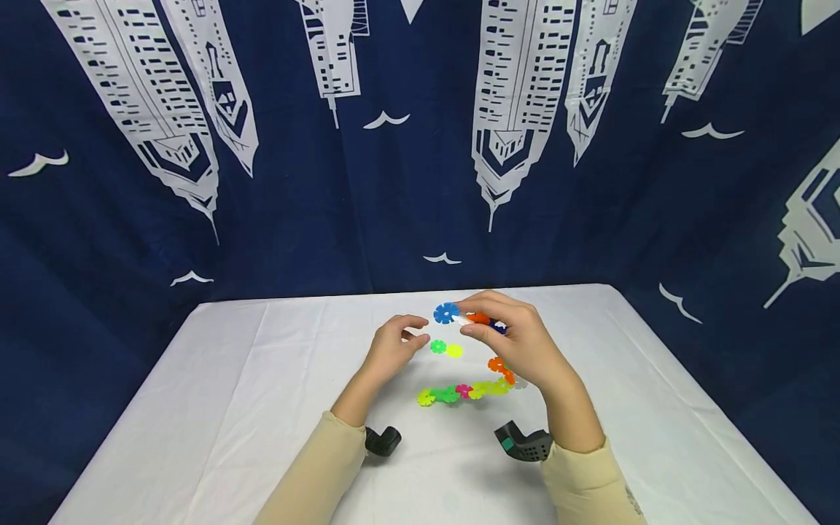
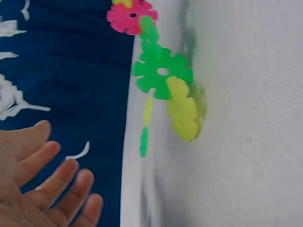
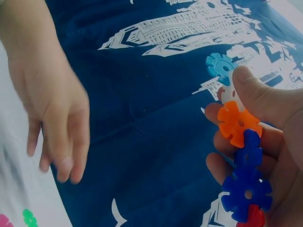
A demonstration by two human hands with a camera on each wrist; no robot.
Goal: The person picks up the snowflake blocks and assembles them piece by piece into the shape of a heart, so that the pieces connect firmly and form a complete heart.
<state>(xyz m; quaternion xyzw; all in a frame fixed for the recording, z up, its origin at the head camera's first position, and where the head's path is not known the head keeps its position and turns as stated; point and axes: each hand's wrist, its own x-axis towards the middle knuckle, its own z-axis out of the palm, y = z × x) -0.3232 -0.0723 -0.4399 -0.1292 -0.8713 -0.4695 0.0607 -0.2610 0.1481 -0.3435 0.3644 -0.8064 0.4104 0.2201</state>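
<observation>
My right hand (image 1: pixel 526 341) holds up one end of a chain of slotted plastic snowflake discs, the thumb and fingers pinching its white disc (image 3: pixel 226 93). A light-blue disc (image 3: pixel 214 66) sticks out past the fingertips at the chain's tip. Below the white one come an orange disc (image 3: pixel 230 124), dark-blue discs (image 3: pixel 236 191) and a red disc (image 3: pixel 256 218) along the palm. The chain's other stretch has a pink disc (image 2: pixel 118 21), green discs (image 2: pixel 151 79) and a yellow disc (image 2: pixel 182 113) at its end. My left hand (image 1: pixel 386 353), fingers apart and holding nothing, is left of the light-blue disc.
A small green disc (image 1: pixel 436 349) and a yellow disc (image 1: pixel 454 351) lie side by side on the white tablecloth (image 1: pixel 262 408), beyond the chain's lower stretch. Behind the table hangs a dark-blue curtain (image 1: pixel 295 219) with white buildings. Each wrist wears a black camera mount (image 1: pixel 529 446).
</observation>
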